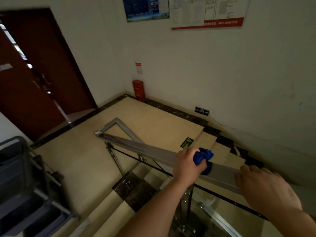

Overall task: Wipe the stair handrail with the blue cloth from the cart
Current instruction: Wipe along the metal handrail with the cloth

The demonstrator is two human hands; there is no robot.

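Left hand (187, 165): fingers curled round the bunched, soft blue cloth (204, 157), pressing it onto the flat grey metal handrail (150, 151) mid-span. Right hand (266, 187) rests on the rail nearer, fingers relaxed and loosely together. Grey cart (15, 168) near left.
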